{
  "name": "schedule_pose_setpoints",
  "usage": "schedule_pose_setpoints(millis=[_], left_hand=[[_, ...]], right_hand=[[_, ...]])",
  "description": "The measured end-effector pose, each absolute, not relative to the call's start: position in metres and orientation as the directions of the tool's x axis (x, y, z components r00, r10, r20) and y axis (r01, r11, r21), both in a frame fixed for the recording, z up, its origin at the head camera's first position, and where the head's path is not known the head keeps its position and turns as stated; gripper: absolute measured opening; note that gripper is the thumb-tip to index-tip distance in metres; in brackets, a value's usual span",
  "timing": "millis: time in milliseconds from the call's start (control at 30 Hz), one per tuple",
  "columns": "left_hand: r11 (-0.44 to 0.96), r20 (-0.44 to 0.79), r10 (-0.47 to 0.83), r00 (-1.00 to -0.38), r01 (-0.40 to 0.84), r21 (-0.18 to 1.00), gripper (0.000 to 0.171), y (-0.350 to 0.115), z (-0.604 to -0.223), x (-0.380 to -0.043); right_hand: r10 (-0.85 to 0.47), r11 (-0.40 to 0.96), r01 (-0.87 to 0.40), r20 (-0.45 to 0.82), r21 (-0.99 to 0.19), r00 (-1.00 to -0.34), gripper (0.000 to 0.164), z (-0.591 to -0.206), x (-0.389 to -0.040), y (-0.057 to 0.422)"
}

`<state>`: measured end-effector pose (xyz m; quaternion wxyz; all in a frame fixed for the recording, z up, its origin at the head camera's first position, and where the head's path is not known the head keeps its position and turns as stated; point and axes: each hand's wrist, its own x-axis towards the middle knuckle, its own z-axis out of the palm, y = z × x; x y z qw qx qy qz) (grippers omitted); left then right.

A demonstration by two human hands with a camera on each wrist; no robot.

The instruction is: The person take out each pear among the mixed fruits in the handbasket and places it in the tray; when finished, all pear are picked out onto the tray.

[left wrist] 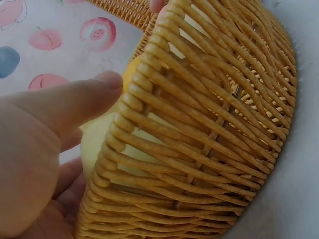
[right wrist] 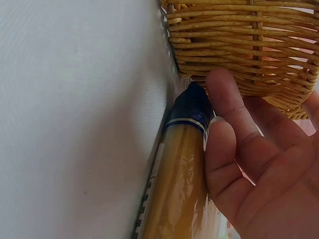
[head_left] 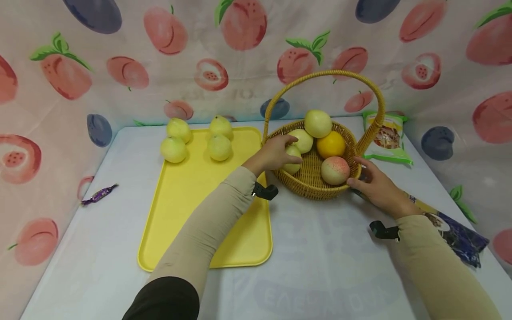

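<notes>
A woven basket (head_left: pixel 316 192) with a tall arched handle holds several fruits: pale green ones (head_left: pixel 318 124), an orange (head_left: pixel 331 145) and a pink-and-cream peach (head_left: pixel 335 170). Over its left rim reaches my left hand (head_left: pixel 274 153), thumb and fingers spread around the nearest pale green fruit (head_left: pixel 293 160). The left wrist view shows that thumb extended above the rim, with the pale fruit (left wrist: pixel 94 144) below it and the other fingers partly hidden. At the basket's right side, my right hand (head_left: pixel 378 186) holds the rim near the handle's base, several fingers against the outer weave (right wrist: pixel 219 45).
A yellow tray (head_left: pixel 184 222) lies left of the basket, several pale green fruits (head_left: pixel 174 150) at its far end. A purple wrapped candy (head_left: pixel 99 194) is at far left. Behind the basket sits a green snack bag (head_left: pixel 386 135); a long dark package (head_left: pixel 456 235) lies beside the right forearm.
</notes>
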<state>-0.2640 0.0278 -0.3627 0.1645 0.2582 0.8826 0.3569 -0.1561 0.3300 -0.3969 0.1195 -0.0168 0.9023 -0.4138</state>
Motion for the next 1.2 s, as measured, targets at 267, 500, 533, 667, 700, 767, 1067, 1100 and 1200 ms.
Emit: schedule_pose_setpoints(millis=[267, 500, 533, 667, 700, 767, 1067, 1100, 1200], left_hand=[[0.666, -0.144, 0.580, -0.802, 0.365, 0.651, 0.070, 0.0311, -0.3608, -0.2636], [0.739, -0.232, 0.530, -0.816, 0.309, 0.599, 0.068, 0.0334, -0.3569, -0.2652], [0.745, -0.238, 0.528, -0.815, 0.310, 0.591, 0.069, 0.0334, -0.3565, -0.2652], [0.765, -0.251, 0.530, -0.810, 0.329, 0.553, 0.075, 0.0343, -0.3566, -0.2662], [0.769, -0.249, 0.535, -0.807, 0.343, 0.539, 0.075, 0.0348, -0.3570, -0.2668], [0.773, -0.250, 0.544, -0.801, 0.363, 0.519, 0.076, 0.0351, -0.3576, -0.2674], [0.738, -0.219, 0.639, -0.737, 0.508, 0.445, 0.070, 0.0354, -0.3608, -0.2666], [0.733, -0.217, 0.648, -0.730, 0.520, 0.439, 0.070, 0.0356, -0.3609, -0.2664], [0.717, -0.214, 0.668, -0.712, 0.541, 0.439, 0.069, 0.0363, -0.3610, -0.2663]], right_hand=[[-0.132, 0.654, 0.069, -0.203, -0.753, -0.970, 0.089, -0.3942, -0.1553, 0.3285], [-0.129, 0.652, 0.070, -0.202, -0.755, -0.971, 0.089, -0.3970, -0.1561, 0.3280], [-0.129, 0.651, 0.069, -0.200, -0.756, -0.971, 0.089, -0.3972, -0.1563, 0.3282], [-0.128, 0.648, 0.070, -0.200, -0.759, -0.971, 0.090, -0.3974, -0.1569, 0.3291], [-0.126, 0.649, 0.072, -0.201, -0.758, -0.971, 0.090, -0.3974, -0.1570, 0.3294], [-0.123, 0.653, 0.077, -0.205, -0.753, -0.971, 0.090, -0.3976, -0.1569, 0.3295], [-0.127, 0.650, 0.071, -0.201, -0.756, -0.971, 0.089, -0.3986, -0.1564, 0.3300], [-0.128, 0.649, 0.071, -0.200, -0.758, -0.971, 0.089, -0.3983, -0.1562, 0.3298], [-0.120, 0.657, 0.074, -0.201, -0.750, -0.972, 0.090, -0.3974, -0.1560, 0.3299]])
